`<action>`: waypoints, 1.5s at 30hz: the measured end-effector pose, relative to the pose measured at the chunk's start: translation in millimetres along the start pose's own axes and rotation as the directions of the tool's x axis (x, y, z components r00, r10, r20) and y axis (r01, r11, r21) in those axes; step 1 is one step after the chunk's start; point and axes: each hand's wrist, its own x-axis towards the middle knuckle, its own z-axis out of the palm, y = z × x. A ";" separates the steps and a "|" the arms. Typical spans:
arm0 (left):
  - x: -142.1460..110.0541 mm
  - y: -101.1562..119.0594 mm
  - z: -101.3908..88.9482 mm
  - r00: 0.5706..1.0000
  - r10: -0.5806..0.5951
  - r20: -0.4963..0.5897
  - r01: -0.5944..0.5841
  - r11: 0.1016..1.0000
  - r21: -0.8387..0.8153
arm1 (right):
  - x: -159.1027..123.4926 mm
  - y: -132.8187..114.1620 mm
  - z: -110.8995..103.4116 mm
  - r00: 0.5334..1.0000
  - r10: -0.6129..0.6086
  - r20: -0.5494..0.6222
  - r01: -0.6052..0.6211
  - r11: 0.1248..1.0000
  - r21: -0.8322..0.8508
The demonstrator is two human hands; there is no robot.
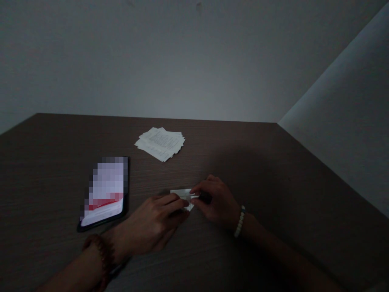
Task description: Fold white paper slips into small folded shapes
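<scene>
We have a small white slip of paper [182,192] between our two hands, low over the middle of the bench [170,259]. The thumb and forefinger of our right hand [216,199] are pinched together on the slip's right end; our left hand [152,221] has its fingers bent over the slip's near left part, though we cannot tell whether they grip it. Beyond lies a loose pile of printed papers [161,144], and left of it, nearer us, a phone [106,190] with its screen lit. We wear a beaded bracelet on each wrist.
</scene>
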 end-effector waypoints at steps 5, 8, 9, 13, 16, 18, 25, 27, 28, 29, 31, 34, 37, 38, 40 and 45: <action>-1.9 -1.9 3.0 0.999 0.022 -0.048 -0.021 1.000 0.006 | -0.4 -1.3 2.5 0.999 0.028 -0.026 -0.028 1.000 0.012; -2.7 -2.6 5.0 0.996 0.014 -0.085 -0.016 1.000 -0.019 | -0.9 -1.2 3.8 0.998 0.044 -0.038 -0.044 0.999 0.012; -2.6 -2.6 5.3 0.996 0.007 -0.091 -0.010 1.000 -0.026 | -1.0 -1.3 3.9 0.998 0.047 -0.041 -0.047 0.999 0.013; -1.3 -1.7 4.3 0.998 -0.022 -0.066 0.021 1.000 -0.012 | -0.8 -2.6 3.2 0.997 0.054 -0.046 -0.053 0.998 0.017; -0.2 -0.8 2.6 0.999 -0.047 -0.009 0.047 0.999 0.005 | -0.5 -3.7 2.4 0.997 0.061 -0.046 -0.060 0.998 0.009; 0.0 -0.6 2.0 0.999 -0.038 0.009 0.037 0.999 0.026 | -0.4 -3.7 2.7 0.997 0.059 -0.045 -0.059 0.998 0.013; -1.3 -0.3 2.1 1.000 -0.008 0.000 0.008 0.999 0.046 | 0.1 -2.4 5.2 0.998 0.055 -0.043 -0.054 0.998 0.011; -1.3 -0.3 2.0 1.000 0.000 -0.004 0.000 0.999 0.042 | 0.5 -3.1 5.0 0.997 0.060 -0.044 -0.060 0.998 0.008; -1.3 -0.4 1.9 1.000 0.001 -0.003 -0.001 0.999 0.040 | 0.7 -3.6 4.7 0.997 0.062 -0.045 -0.061 0.998 0.006; -1.2 -0.5 1.8 1.000 0.000 -0.003 0.000 0.999 0.038 | 1.0 -4.2 4.4 0.997 0.065 -0.047 -0.065 0.998 0.005; -0.9 -0.7 1.6 1.000 -0.001 0.000 0.001 0.999 0.034 | 1.4 -5.2 3.9 0.996 0.069 -0.051 -0.069 0.998 0.007; -0.5 -0.9 0.9 1.000 0.003 0.011 -0.004 0.999 0.041 | 1.7 -6.2 4.4 0.995 0.079 -0.060 -0.079 0.997 0.005; 0.0 -0.6 0.0 1.000 0.017 0.008 -0.017 0.998 0.056 | 1.5 -7.2 5.8 0.994 0.086 -0.066 -0.086 0.996 0.003; 0.0 -0.4 -0.1 1.000 0.019 0.001 -0.019 0.998 0.061 | 1.4 -7.8 6.1 0.994 0.089 -0.070 -0.089 0.996 0.004; 0.1 -0.1 -0.2 1.000 0.019 -0.009 -0.018 0.997 0.075 | 1.2 -9.3 6.4 0.992 0.098 -0.081 -0.097 0.995 0.009; -0.6 0.0 0.9 1.000 0.027 -0.009 -0.026 0.994 0.104 | 1.0 -11.6 6.4 0.990 0.102 -0.100 -0.102 0.995 0.007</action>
